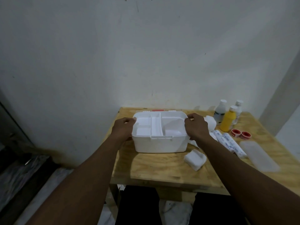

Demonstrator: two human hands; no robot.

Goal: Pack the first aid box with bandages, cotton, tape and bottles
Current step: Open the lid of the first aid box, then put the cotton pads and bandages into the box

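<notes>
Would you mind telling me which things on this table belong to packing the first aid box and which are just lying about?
For the job: first aid box, gripped at its ends by left hand and right hand; three bottles; two tape rolls; bandage rolls; cotton ball; folded white pad.
Lying about: translucent plastic piece, at the right of the wooden table.

Left hand (123,127) and right hand (197,127) grip the ends of the open white box (159,143) on the table (155,169), bottles (228,118) to its right.

box (160,144) white, open, upright | bottles (228,120), tape (236,132), bandages (227,142), cotton (211,123) rt of it
</notes>
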